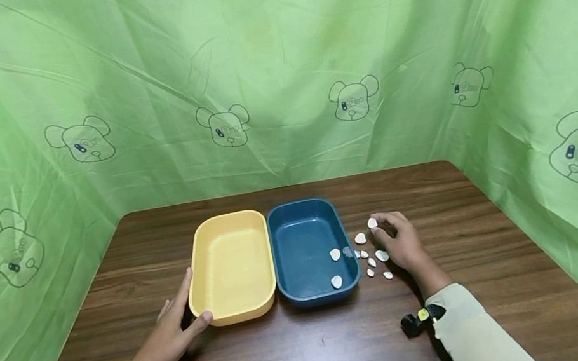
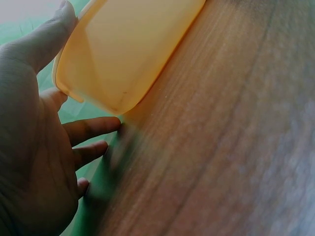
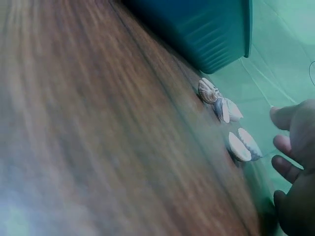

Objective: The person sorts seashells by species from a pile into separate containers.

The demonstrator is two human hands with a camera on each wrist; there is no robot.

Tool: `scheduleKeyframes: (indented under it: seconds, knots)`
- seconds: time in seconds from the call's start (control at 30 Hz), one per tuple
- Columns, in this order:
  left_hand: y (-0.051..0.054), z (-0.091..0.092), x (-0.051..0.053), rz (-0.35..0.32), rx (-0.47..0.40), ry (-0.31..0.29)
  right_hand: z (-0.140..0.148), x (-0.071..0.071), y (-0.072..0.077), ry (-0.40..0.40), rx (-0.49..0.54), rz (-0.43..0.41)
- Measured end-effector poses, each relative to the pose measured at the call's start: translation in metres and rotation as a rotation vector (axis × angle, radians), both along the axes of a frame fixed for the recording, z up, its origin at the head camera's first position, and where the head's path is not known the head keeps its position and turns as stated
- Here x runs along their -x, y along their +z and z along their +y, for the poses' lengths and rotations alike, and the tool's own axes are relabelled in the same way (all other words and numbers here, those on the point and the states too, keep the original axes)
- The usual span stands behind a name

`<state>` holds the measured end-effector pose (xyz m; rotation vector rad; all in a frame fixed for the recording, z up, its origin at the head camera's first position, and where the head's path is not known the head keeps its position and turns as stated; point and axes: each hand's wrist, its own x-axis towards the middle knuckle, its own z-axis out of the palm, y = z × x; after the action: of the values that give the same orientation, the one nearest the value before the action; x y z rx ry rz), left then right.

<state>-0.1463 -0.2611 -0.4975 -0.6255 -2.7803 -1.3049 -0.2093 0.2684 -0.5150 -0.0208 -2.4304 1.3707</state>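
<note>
The left hand (image 1: 169, 341), fingers spread, touches the yellow box (image 1: 230, 262) at its near left corner. The right hand (image 1: 403, 244) pinches a shell (image 1: 372, 223) between the blue box (image 1: 304, 236) and the table's (image 1: 508, 271) right edge, beside loose shells (image 1: 381, 256). A slack pinch could drop it. Only the head view shows shells inside the blue box; the right wrist view reveals ribbing.

Yellow tray (image 1: 230, 268): stands upright, touched by left hand (image 1: 168, 337). Blue tray (image 1: 301, 236): stands upright alongside, holds at least 2 white shells (image 1: 335, 254). Scattered shells (image 1: 360, 238): lie just beside; 1 pinched in right hand (image 1: 405, 244).
</note>
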Motion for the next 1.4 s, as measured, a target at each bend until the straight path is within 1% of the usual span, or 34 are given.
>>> scheduleKeyframes:
  seconds: [0.17, 0.43, 0.57, 0.73, 0.9, 1.03, 1.17, 1.4]
  knots:
    - [0.000, -0.001, 0.001, 0.003, 0.001, 0.002, -0.004, 0.000, 0.002, -0.011, 0.068, 0.062]
    - [-0.002, -0.002, 0.001, 0.009, 0.005, 0.002, -0.017, -0.007, 0.010, 0.008, 0.089, 0.132]
    - [-0.002, -0.002, 0.001, 0.011, 0.006, 0.002, -0.026, -0.010, 0.014, 0.028, 0.125, 0.176]
    - [-0.002, -0.002, 0.001, 0.014, 0.006, -0.001, -0.037, -0.014, 0.020, 0.061, 0.173, 0.173]
    - [-0.002, -0.001, 0.000, 0.017, 0.009, 0.000, -0.047, -0.021, 0.026, 0.109, 0.144, 0.154]
    - [-0.003, -0.002, -0.001, 0.011, 0.008, 0.002, -0.055, -0.024, 0.029, 0.193, 0.120, 0.157]
    - [-0.003, -0.002, 0.000, 0.013, 0.003, 0.000, -0.061, -0.026, 0.030, 0.252, 0.094, 0.176]
    - [-0.002, 0.000, 0.000, 0.016, 0.000, -0.005, -0.065, -0.029, 0.027, 0.290, 0.053, 0.165]
